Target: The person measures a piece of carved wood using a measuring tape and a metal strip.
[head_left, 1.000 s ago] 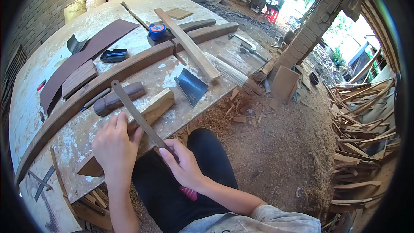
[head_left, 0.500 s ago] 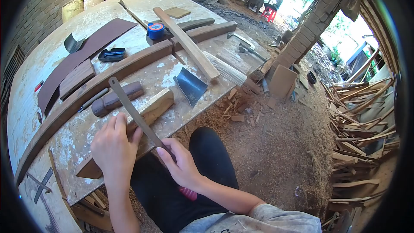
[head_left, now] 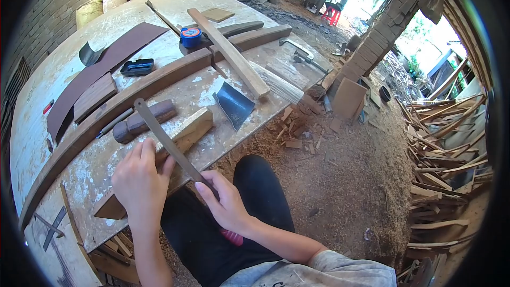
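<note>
File [head_left: 159, 130] barely shifted along wood block [head_left: 194, 125] edge.

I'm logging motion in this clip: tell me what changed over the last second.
Nothing visibly moved. The right hand still grips the long flat file by its near end, across the wooden block; the left hand still presses that block on the workbench.
</note>
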`<state>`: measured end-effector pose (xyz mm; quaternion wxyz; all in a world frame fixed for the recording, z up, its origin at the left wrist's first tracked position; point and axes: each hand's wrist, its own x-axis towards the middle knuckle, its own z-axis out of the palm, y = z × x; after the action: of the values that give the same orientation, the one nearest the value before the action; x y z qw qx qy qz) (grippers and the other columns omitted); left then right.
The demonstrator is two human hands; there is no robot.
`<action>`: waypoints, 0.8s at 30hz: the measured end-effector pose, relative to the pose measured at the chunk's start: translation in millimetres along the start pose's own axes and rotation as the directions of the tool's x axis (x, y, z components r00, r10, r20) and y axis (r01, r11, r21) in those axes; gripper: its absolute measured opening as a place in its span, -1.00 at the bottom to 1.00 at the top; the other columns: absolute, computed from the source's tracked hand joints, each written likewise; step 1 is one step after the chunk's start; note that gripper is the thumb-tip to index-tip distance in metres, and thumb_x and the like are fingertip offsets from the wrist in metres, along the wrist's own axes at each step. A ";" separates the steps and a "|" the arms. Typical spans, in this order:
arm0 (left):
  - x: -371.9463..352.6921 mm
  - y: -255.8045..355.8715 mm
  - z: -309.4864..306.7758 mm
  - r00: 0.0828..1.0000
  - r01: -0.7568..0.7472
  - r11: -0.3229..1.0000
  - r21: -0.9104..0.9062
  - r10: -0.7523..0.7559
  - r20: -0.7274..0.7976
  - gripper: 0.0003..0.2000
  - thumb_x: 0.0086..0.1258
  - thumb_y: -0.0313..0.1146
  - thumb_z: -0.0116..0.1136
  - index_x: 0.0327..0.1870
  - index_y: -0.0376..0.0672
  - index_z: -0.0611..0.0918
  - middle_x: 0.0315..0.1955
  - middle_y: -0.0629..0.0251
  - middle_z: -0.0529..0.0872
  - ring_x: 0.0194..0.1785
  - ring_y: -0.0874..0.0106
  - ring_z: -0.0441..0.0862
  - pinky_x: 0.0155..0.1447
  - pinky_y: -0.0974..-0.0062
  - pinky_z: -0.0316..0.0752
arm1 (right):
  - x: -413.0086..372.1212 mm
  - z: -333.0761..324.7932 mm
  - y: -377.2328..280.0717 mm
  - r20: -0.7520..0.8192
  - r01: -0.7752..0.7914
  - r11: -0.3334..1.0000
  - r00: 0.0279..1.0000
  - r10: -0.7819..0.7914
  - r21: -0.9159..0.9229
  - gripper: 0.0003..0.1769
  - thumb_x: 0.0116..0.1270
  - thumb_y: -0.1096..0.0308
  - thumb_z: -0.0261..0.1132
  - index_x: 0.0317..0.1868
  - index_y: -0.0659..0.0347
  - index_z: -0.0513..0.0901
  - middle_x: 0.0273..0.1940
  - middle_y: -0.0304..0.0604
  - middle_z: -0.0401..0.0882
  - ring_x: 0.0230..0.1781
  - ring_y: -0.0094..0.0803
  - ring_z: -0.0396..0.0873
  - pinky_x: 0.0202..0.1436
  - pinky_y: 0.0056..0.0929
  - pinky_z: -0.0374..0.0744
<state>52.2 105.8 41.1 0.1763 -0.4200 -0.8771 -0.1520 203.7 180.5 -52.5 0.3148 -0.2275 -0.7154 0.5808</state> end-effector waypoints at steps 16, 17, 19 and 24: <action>4.4 30.5 -5.3 0.980 0.162 0.987 0.014 -0.162 0.118 -0.60 0.19 -0.12 0.56 -0.03 -0.09 0.71 -0.23 0.25 0.82 -0.15 0.17 0.81 -0.12 0.19 0.65 | -8.7 -11.4 19.6 -0.039 -0.073 0.996 0.996 0.075 0.052 -0.77 0.66 0.32 0.22 0.09 0.33 0.58 -0.30 -0.23 0.57 -0.31 -0.58 0.53 -0.19 -0.50 0.53; 3.9 28.7 -2.2 0.984 0.152 0.988 0.013 -0.153 0.092 -0.61 0.19 -0.11 0.56 -0.06 -0.09 0.70 -0.25 0.26 0.81 -0.16 0.19 0.81 -0.14 0.20 0.65 | -8.7 -13.6 14.3 -0.028 -0.105 0.993 0.994 0.107 0.058 -0.77 0.66 0.32 0.21 0.10 0.33 0.58 -0.31 -0.26 0.57 -0.31 -0.62 0.52 -0.20 -0.53 0.51; 2.0 25.3 2.9 0.993 0.108 0.994 0.003 -0.108 0.038 -0.62 0.19 -0.09 0.56 -0.11 -0.08 0.69 -0.29 0.29 0.80 -0.19 0.23 0.81 -0.18 0.23 0.64 | -8.7 -13.8 9.5 -0.004 -0.128 0.990 0.992 0.129 0.052 -0.77 0.68 0.32 0.20 0.12 0.33 0.57 -0.31 -0.30 0.57 -0.31 -0.66 0.50 -0.22 -0.56 0.50; 2.6 23.9 4.9 0.996 0.092 0.996 0.015 -0.091 -0.004 -0.63 0.17 -0.08 0.55 -0.17 -0.06 0.65 -0.34 0.35 0.77 -0.25 0.30 0.80 -0.21 0.31 0.64 | 2.3 -7.1 5.6 -0.011 -0.061 0.997 0.998 0.062 0.046 -0.76 0.69 0.32 0.18 0.13 0.34 0.56 -0.28 -0.28 0.59 -0.30 -0.66 0.50 -0.21 -0.57 0.49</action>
<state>68.7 124.0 40.7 0.1741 -0.3778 -0.8963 -0.1539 206.9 188.2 -56.7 0.3062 -0.2458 -0.6928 0.6049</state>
